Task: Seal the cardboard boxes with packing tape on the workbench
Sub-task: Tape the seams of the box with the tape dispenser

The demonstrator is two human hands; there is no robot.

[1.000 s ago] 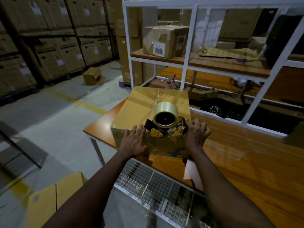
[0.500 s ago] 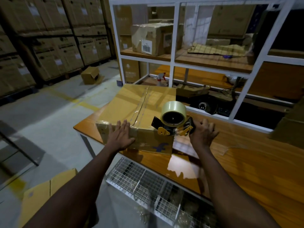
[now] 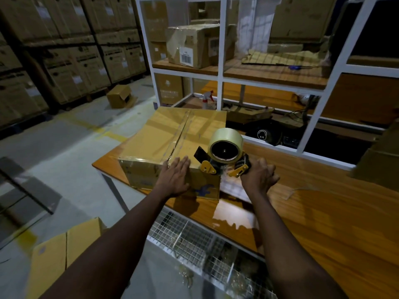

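Note:
A closed cardboard box point(image 3: 164, 134) stands on the left end of the wooden workbench point(image 3: 323, 223), with clear tape running along its top seam. My left hand point(image 3: 176, 176) lies flat with straight fingers over the box's near top edge and front face. My right hand point(image 3: 259, 180) grips the handle of a tape dispenser point(image 3: 224, 154), black and yellow with a roll of clear tape, at the box's near right corner. A strip of tape stretches from the dispenser down past the box's right side.
A white-framed shelf unit point(image 3: 220, 67) with boxes, a spray bottle point(image 3: 208, 99) and cables rises behind the bench. A wire mesh basket point(image 3: 194, 240) hangs below the bench's front edge. Flat cardboard point(image 3: 64, 251) lies on the floor at left; stacked cartons point(image 3: 64, 50) line the far wall.
The dispenser and my right hand have moved right, from the box's front face to its near right corner, drawing tape out. My left hand slid rightward along the front edge.

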